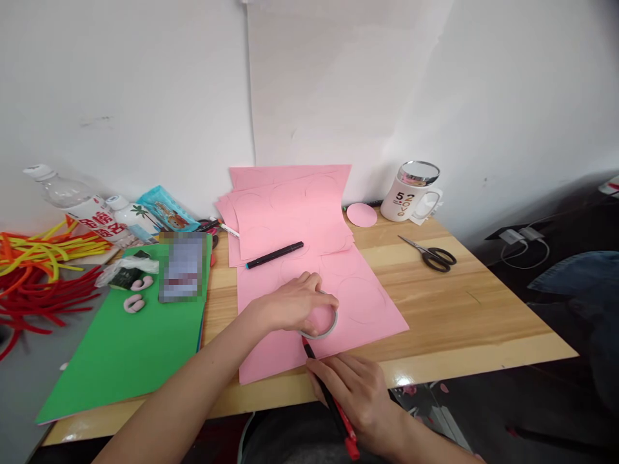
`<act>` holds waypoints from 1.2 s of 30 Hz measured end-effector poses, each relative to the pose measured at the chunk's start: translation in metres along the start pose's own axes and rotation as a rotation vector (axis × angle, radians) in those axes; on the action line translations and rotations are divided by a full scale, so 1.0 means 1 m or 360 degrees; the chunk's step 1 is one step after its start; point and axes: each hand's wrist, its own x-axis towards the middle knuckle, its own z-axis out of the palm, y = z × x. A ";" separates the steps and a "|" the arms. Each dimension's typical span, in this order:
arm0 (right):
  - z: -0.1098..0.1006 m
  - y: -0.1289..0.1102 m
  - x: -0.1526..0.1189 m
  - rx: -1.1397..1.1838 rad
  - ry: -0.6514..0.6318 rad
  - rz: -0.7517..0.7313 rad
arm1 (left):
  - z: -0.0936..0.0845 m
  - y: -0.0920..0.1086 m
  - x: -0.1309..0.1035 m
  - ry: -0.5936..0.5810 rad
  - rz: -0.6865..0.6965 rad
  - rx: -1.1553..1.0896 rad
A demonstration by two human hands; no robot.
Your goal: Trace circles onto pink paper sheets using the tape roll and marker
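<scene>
A round ring [334, 322] lies flat on the front sheet of pink paper [271, 361]. My left hand [302, 304] is closed on the ring, with its fingers over the far rim and left side. Beside the ring's near edge, my right hand [353, 390] grips a black and red pen [325, 386], its tip touching or just short of the rim. Drawn circles show on the paper to the right and behind. A black marker [274, 255] rests across the sheets behind my left hand. Part of the ring is hidden under my fingers.
Black-handled scissors [435, 258], a white mug [406, 196] and a pink paper disc [362, 215] are at the right. Green sheets [130, 361], a phone [182, 267], bottles [87, 206], a blue packet [167, 209] and colored strips [48, 283] lie left. A wall stands behind.
</scene>
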 end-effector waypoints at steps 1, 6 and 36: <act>-0.004 0.002 -0.003 0.0066 -0.0008 0.0021 | 0.000 0.001 0.000 0.0000 -0.0003 0.0006; -0.033 0.030 -0.014 0.0405 0.0147 0.0613 | 0.001 0.005 -0.002 0.0033 -0.0030 0.0059; 0.017 0.071 0.152 0.0863 -0.1282 0.0518 | 0.048 0.068 -0.005 0.0284 -0.0525 0.0609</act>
